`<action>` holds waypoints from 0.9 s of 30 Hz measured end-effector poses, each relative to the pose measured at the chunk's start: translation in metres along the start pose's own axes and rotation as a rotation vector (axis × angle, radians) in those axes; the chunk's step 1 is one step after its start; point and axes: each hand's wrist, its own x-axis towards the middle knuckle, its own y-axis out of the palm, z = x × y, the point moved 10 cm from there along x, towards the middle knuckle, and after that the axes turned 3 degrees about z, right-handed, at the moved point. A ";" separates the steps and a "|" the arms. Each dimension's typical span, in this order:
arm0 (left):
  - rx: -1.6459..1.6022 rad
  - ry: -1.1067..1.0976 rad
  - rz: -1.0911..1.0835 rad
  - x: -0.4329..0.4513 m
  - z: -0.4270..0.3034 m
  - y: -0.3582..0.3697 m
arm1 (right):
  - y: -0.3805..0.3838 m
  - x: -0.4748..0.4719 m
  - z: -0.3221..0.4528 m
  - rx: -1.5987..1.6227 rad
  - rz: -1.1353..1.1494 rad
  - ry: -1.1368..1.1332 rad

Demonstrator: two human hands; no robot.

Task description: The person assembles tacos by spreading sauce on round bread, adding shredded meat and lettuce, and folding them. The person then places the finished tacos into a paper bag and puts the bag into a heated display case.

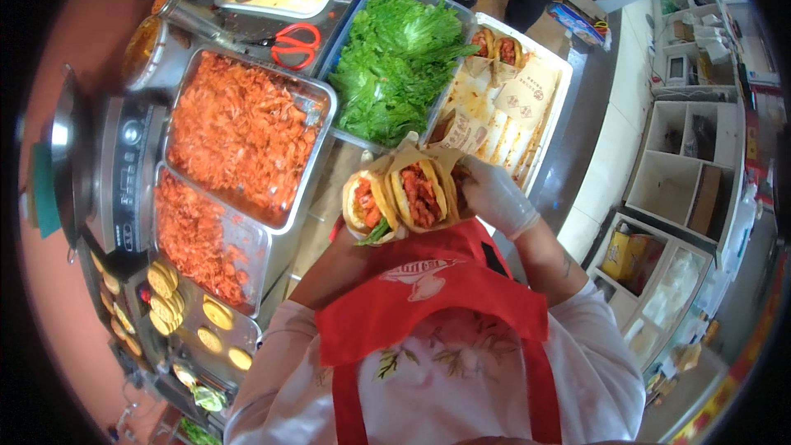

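Note:
In front of my red apron (432,290), two split round flatbreads stand side by side in brown paper sleeves. The left flatbread (366,207) holds a white and yellow layer like egg, reddish meat and a green leaf. Packed with reddish meat pieces, the middle flatbread (421,196) faces up. My right hand (499,193), in a clear glove, grips a further paper sleeve at the right, with dark red filling partly visible. Most of my left hand (366,157) is hidden behind the flatbreads; a pale gloved fingertip shows above them, and the forearm reaches under.
Left are two metal trays of shredded reddish meat (241,136), red-handled scissors (296,46) and an induction cooker (131,167). Ahead sits a tub of lettuce (398,62). A white tray (559,93) holds filled flatbreads and paper sleeves. Flatbread rounds (165,296) lie lower left. Another person stands ahead.

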 end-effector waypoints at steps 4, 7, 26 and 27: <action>-0.435 -0.090 0.174 0.012 -0.001 0.061 | -0.034 -0.007 0.019 -0.096 -0.009 -0.079; -0.615 -0.144 0.185 0.029 -0.003 0.058 | -0.064 -0.003 0.013 0.269 0.062 0.129; -0.325 0.149 0.019 -0.002 -0.051 -0.003 | -0.186 0.256 -0.140 -0.268 -0.616 0.206; -0.325 0.154 0.012 -0.004 -0.051 -0.004 | -0.186 0.260 -0.140 -0.287 -0.596 0.203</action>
